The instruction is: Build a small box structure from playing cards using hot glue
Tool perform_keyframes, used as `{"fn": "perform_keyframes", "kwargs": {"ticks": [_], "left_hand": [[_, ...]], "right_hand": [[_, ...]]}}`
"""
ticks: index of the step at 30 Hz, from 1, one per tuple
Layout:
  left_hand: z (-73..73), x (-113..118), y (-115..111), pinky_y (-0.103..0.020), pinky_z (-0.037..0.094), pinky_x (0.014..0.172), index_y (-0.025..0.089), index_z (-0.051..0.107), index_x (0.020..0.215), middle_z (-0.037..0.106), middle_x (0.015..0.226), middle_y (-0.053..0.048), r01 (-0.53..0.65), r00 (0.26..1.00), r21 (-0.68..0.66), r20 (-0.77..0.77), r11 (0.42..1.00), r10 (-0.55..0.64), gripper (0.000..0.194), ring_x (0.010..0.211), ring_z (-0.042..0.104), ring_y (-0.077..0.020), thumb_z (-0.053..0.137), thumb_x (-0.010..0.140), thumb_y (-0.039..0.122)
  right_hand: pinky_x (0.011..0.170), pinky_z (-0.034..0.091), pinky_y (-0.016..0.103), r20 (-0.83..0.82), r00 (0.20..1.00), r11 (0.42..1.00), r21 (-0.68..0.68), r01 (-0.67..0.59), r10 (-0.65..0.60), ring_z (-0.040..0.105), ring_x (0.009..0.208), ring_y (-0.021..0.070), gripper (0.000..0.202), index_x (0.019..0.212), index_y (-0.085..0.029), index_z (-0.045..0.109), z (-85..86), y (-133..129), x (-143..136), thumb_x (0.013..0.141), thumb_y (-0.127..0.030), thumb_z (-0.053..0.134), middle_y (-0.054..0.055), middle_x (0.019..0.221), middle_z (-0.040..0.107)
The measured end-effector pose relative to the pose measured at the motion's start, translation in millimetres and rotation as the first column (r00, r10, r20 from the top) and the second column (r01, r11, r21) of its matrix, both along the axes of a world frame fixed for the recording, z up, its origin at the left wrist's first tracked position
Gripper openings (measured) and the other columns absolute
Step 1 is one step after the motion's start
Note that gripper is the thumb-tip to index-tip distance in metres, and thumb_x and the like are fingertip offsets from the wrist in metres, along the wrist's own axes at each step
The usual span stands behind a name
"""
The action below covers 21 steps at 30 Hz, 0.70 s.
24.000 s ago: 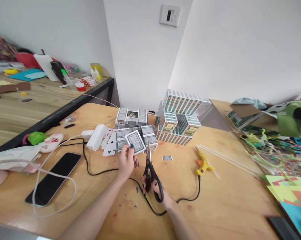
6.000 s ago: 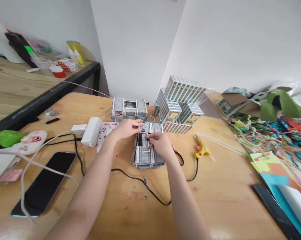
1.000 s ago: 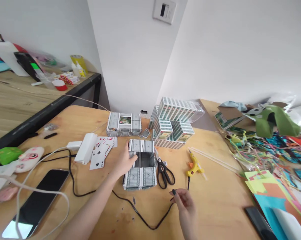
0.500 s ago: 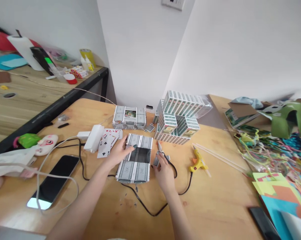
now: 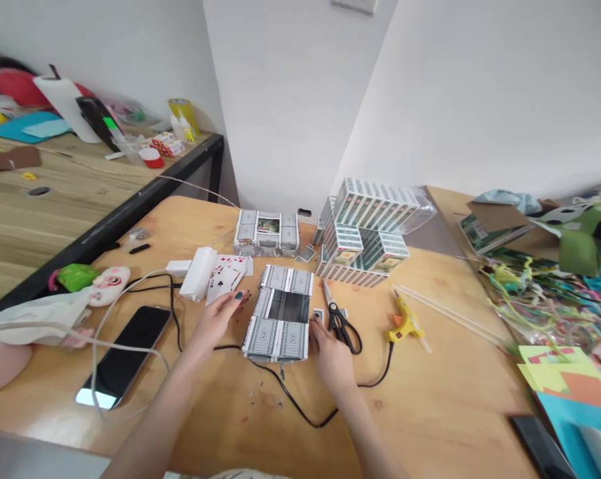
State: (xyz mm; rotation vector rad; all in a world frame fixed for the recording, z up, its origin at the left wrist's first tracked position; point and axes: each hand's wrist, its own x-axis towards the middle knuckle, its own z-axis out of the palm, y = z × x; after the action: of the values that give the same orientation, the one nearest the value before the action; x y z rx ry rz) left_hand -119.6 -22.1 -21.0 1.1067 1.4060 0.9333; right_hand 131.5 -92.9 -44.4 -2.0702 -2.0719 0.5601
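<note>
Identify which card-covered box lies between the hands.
The nearer grey-and-white card-covered box, with the dark rectangular opening; the farther box, with a colourful panel, stands behind it.

Straight ahead, beyond the fingers (image 5: 229, 304), up goes a broad white pillar (image 5: 300, 100), narrowing downward in this view, and a pale wall plate (image 5: 359, 5) just peeks in at the top! Out to the left of the fingers, it's a plain grey wall (image 5: 135, 53); away to the right, a brighter white wall (image 5: 490, 93). Beneath the fingers runs a light wooden table (image 5: 424, 412), smooth and warm-toned. Farther left, there's a second table (image 5: 65, 206), pale striped grain, thick black edge (image 5: 180, 173), dark leg (image 5: 215, 174) dropping beside the pillar. Soft, even light, with a white glare on the wood low to the left of the fingers.
</note>
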Motion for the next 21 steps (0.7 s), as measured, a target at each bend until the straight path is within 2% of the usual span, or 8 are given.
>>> {"fn": "perform_keyframes", "kwargs": {"ticks": [3,6,8,11,14,17,21], "left_hand": [[4.2,0,-8,-0.038,0.048,0.095,0.016,0.061,0.107,0.063,0.118,-0.012,-0.007,1.0,-0.032,0.0,0.999,0.007,0.059,0.111,0.058,-0.0264,0.056,0.072,0.063],[11.2,0,-13,-0.039,0.047,0.096,0.018,0.063,0.103,0.065,0.115,-0.01,-0.006,0.999,-0.029,-0.042,1.0,0.004,0.052,0.11,0.059,-0.0263,0.057,0.072,0.06],[17.3,0,-15,-0.039,0.046,0.097,0.02,0.064,0.101,0.066,0.114,-0.008,0.02,0.996,-0.004,-0.087,1.0,-0.02,0.048,0.11,0.059,-0.0259,0.058,0.072,0.058],[27.5,0,-19,-0.038,0.044,0.099,0.021,0.065,0.1,0.066,0.113,-0.006,0.083,0.986,0.041,-0.15,0.996,-0.076,0.044,0.109,0.059,-0.0248,0.058,0.074,0.055],[35.3,-1,-24,-0.037,0.046,0.096,0.022,0.064,0.101,0.067,0.111,-0.006,0.12,0.979,0.06,-0.174,0.991,-0.108,0.041,0.103,0.062,-0.0237,0.056,0.076,0.053],[38.6,-2,-29,-0.037,0.049,0.091,0.022,0.063,0.102,0.067,0.109,-0.007,0.143,0.973,0.058,-0.191,0.988,-0.129,0.039,0.095,0.063,-0.0229,0.054,0.078,0.051],[39.4,0,-32,-0.035,0.051,0.084,0.02,0.063,0.103,0.066,0.107,-0.008,0.199,0.959,0.057,-0.217,0.978,-0.182,0.036,0.092,0.063,-0.0215,0.053,0.079,0.046]], "right_hand": [[0.08,0.053,0.031,-0.091,0.996,0.999,0.052,0.011,-0.006,0.063,0.105,0.0227,0.042,0.121,-0.026,0.057,-0.5,-2,3,0.085,-0.011,0.043,0.005,0.133,0.054],[0.09,0.048,0.031,-0.159,0.987,0.996,0.073,0.046,-0.034,0.056,0.115,0.0216,0.047,0.126,-0.023,0.053,5.1,7,11,0.08,-0.012,0.05,0.007,0.137,0.05],[0.092,0.046,0.032,-0.15,0.988,0.999,0.033,0.035,-0.03,0.055,0.116,0.0233,0.054,0.127,-0.021,0.052,11.8,18,17,0.073,-0.012,0.058,0.008,0.138,0.047],[0.088,0.045,0.032,-0.113,0.994,0.998,-0.055,-0.004,-0.002,0.059,0.107,0.0248,0.059,0.122,-0.02,0.054,21.3,34,21,0.065,-0.013,0.068,0.011,0.129,0.053],[0.08,0.044,0.029,-0.104,0.995,0.992,-0.124,-0.02,0.007,0.062,0.094,0.0226,0.051,0.11,-0.018,0.059,24.4,43,20,0.061,-0.013,0.072,0.01,0.111,0.06],[0.072,0.042,0.027,-0.106,0.994,0.989,-0.148,-0.01,-0.006,0.06,0.082,0.0195,0.034,0.092,-0.016,0.063,21.5,48,19,0.06,-0.011,0.072,0.007,0.094,0.062],[0.068,0.042,0.024,-0.117,0.993,0.989,-0.144,0.015,-0.032,0.058,0.076,0.0163,0.013,0.075,-0.016,0.062,18.0,49,25,0.065,-0.01,0.067,0.004,0.084,0.059]]}}
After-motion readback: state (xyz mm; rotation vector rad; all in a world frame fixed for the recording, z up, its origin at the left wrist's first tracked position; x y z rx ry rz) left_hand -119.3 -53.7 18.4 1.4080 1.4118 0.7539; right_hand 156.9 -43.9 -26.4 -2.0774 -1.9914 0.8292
